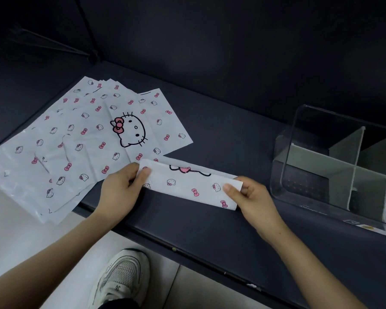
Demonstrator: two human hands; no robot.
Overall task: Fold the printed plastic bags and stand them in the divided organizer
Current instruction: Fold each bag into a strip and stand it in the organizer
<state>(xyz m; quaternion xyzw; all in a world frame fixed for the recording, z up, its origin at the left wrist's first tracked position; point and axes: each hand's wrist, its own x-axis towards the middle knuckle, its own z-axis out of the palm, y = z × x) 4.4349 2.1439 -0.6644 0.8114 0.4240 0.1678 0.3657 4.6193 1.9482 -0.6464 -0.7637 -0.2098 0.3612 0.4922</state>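
A light, slippery folded bag (pixel 191 185) is pinched at each short end by the left hand (pixel 120 188) and right hand (pixel 252 198), where it is judged best held.

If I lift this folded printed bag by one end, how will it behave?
Probably floppy: the white folded plastic strip with pink bows is thin film, pinched at both ends by the left hand and right hand. Likely light. Folds may spring open if released.
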